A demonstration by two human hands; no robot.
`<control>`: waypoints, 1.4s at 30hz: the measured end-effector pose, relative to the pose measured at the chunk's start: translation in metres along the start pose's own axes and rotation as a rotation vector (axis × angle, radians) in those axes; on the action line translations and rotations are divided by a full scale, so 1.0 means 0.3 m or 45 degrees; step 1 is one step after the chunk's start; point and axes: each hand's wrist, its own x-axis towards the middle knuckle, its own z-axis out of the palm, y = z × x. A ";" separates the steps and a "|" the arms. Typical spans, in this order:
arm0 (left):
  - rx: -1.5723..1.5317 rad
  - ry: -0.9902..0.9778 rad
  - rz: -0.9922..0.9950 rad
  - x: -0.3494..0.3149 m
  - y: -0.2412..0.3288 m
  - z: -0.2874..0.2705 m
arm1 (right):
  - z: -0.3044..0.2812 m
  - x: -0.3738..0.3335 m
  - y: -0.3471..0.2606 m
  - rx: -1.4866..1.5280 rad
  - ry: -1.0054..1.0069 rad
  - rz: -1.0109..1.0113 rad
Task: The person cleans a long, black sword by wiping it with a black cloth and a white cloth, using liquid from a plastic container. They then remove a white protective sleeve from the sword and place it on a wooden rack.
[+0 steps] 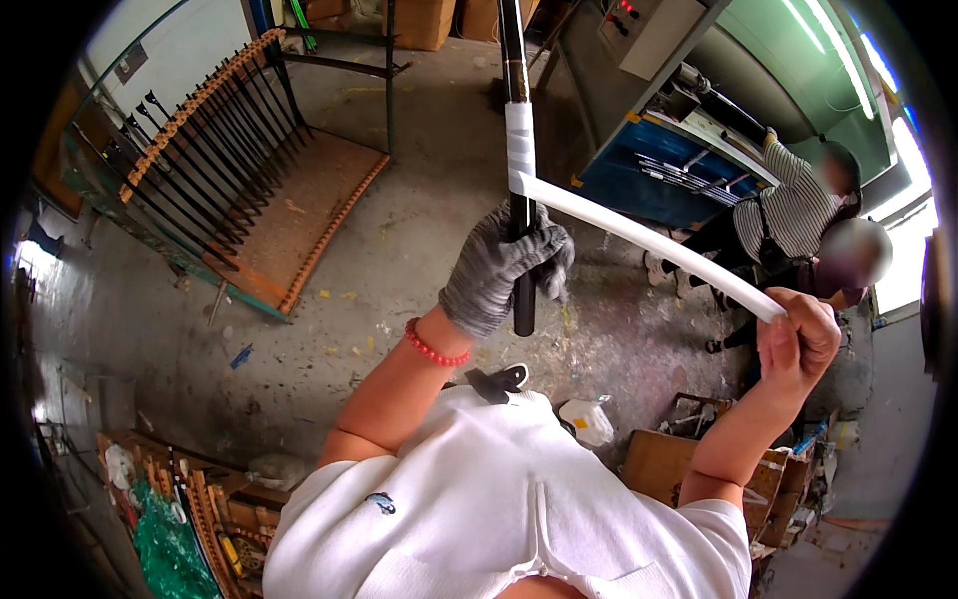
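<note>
A grey knitted glove covers my left hand [494,270], whose fingers are wrapped round a dark glossy pole [524,304] near its lower end. The pole stands up the middle of the view and leaves it at the top edge. Just above that hand, a white wrapping [521,140] encircles a length of the pole. From the wrapping's lower end a long white strip [649,240] runs taut to the right, sloping down. My bare right hand [801,339] pinches the strip's far end between thumb and fingers.
A green-framed rack [344,180] holding several dark rods stands at the left. Two people [798,215] are beside a lit booth with a blue lower panel [639,160] at the right. Cardboard boxes [659,464] and a white plastic jug [587,421] sit low, near my body.
</note>
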 end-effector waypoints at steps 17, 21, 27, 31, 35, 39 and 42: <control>-0.255 -0.231 -0.110 0.054 -0.034 -0.022 | -0.205 -0.100 0.055 0.078 0.167 -0.021; -0.174 -0.251 -0.187 0.083 -0.044 -0.058 | -0.276 -0.125 0.069 0.053 0.176 -0.054; 0.097 -0.122 -0.073 0.089 -0.078 0.003 | -0.438 -0.182 0.127 0.075 0.293 -0.007; -0.234 -0.254 -0.172 0.132 -0.093 -0.019 | -0.510 -0.208 0.168 0.040 0.217 -0.073; 0.062 -0.114 0.045 0.130 -0.145 0.102 | -0.619 -0.243 0.182 0.044 0.314 0.084; -0.113 -0.303 -0.202 0.128 -0.187 0.154 | -0.757 -0.303 0.241 -0.109 0.392 0.235; -0.092 -0.150 -0.006 0.131 -0.281 0.270 | -0.869 -0.348 0.299 -0.134 0.426 0.327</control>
